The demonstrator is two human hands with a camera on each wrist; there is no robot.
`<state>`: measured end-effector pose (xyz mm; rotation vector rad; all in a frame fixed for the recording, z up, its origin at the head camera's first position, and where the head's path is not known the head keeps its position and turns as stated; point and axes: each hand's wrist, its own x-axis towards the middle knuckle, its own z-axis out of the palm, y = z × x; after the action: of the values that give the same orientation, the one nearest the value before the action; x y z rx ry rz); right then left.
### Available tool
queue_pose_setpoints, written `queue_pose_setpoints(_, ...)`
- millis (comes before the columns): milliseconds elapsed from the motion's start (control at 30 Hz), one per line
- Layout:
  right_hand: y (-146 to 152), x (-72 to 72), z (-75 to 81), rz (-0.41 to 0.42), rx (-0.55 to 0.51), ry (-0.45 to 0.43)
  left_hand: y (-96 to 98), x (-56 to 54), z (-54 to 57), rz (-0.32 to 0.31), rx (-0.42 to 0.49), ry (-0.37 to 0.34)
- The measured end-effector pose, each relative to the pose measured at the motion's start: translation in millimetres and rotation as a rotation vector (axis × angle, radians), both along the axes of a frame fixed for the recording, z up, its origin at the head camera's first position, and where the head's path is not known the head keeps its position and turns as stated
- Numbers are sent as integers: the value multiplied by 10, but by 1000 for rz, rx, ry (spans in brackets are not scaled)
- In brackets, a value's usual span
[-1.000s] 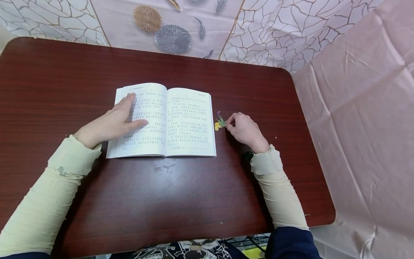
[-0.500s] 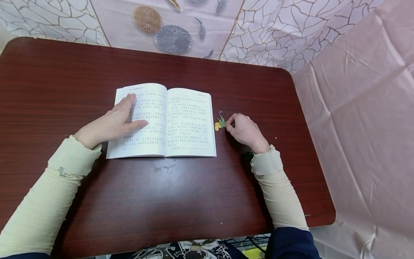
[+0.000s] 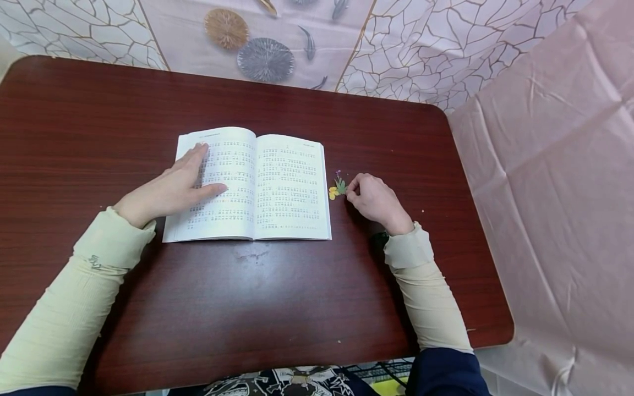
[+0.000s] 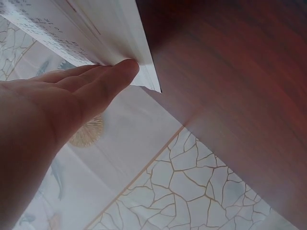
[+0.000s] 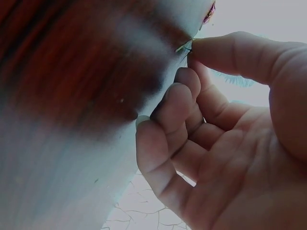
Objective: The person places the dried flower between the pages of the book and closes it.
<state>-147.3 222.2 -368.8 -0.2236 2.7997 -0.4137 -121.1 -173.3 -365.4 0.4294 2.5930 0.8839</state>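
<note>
Counter [image 3: 292, 308] spreads beneath the fingers, its left side cut off. An open book [image 3: 292, 187] lies under the left hand [image 3: 170, 190], whose straight fingers, thumb apart, cover part of one page; the print is too small to read. Beside the book, the right hand [image 3: 375, 201] pinches a sprig [image 3: 340, 187] between thumb and finger, its stem end hidden. Yellow petals [image 3: 332, 193] lie just left of those fingers.
</note>
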Motion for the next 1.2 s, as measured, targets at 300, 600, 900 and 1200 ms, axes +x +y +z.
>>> queue_pose_setpoints(300, 4, 11, -8, 17, 4, -3, -1, 15, -1, -1, 4, -2)
queue_pose_setpoints(600, 2, 16, -1, 24, 9, 3, -9, 31, -3, 2, 12, 3)
queue_pose_setpoints(900, -1, 10, 7, 33, 19, -5, -9, 29, 7, -4, 8, 2)
queue_pose_setpoints(1200, 2, 6, 1, 56, 15, 0, -13, 25, -3, -6, 5, 5)
